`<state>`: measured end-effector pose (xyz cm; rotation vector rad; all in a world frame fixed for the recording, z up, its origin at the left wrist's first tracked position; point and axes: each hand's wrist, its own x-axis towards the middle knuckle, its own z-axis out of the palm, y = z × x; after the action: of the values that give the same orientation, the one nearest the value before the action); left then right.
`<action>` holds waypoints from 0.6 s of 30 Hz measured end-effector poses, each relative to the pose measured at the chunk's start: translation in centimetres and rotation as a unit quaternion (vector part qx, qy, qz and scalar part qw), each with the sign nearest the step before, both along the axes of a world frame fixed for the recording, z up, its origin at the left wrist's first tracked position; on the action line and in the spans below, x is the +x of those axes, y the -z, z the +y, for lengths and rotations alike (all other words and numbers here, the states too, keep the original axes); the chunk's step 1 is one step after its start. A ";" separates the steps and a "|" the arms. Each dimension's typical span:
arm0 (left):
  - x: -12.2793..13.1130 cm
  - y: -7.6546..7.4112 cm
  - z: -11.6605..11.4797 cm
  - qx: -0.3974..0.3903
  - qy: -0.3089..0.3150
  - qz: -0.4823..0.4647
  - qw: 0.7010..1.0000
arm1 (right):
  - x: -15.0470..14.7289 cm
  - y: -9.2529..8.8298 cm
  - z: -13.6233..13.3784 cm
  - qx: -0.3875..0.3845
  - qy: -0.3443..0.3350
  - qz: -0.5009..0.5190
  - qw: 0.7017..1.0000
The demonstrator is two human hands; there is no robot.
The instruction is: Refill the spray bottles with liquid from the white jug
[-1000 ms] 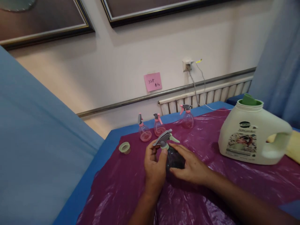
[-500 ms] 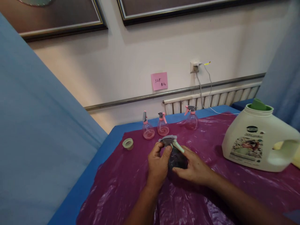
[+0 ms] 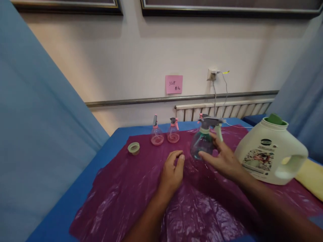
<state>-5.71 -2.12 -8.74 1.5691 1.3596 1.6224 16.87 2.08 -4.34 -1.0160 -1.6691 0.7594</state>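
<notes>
My right hand [image 3: 223, 158] grips a clear teal spray bottle [image 3: 202, 143] with a grey trigger head and holds it just above the purple plastic sheet [image 3: 141, 205]. My left hand [image 3: 173, 171] rests on the sheet to the left of the bottle, fingers loosely curled and holding nothing. Two small pink spray bottles [image 3: 156, 134] [image 3: 173, 132] stand behind it near the sheet's far edge. A third pink one is mostly hidden behind the held bottle.
A large white detergent jug [image 3: 270, 151] with a green cap stands at the right. A green lid [image 3: 133, 148] lies at the sheet's left corner. Blue cloth [image 3: 111, 148] covers the table. A yellow cloth [image 3: 310, 174] lies far right. Wall, radiator and socket stand behind.
My left hand has let go of the bottle's spray head and dropped to the sheet. My right hand has lifted the bottle and carried it to the right and farther back.
</notes>
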 end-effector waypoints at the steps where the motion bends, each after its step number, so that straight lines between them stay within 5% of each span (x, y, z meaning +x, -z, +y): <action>1: 0.1 -0.1 -0.1 0.010 0.001 0.012 1.000 | 0.7 -0.2 0.8 -0.001 0.009 -0.012 1.000; 5: 0.7 -1.1 -1.0 0.038 0.031 0.070 0.996 | 1.7 0.8 4.7 -0.015 0.054 -0.092 0.994; 9: 0.7 -1.3 -1.7 0.046 0.090 0.156 0.983 | -0.4 3.4 9.2 0.009 0.069 -0.120 0.990; 18: -0.6 -0.8 -1.6 0.049 0.061 0.303 0.950 | -6.4 6.2 16.8 -0.010 0.136 -0.158 0.978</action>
<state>-6.30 -3.75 -7.91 2.2861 1.4406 1.1876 10.51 18.89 -10.55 -1.4033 -1.7389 0.4508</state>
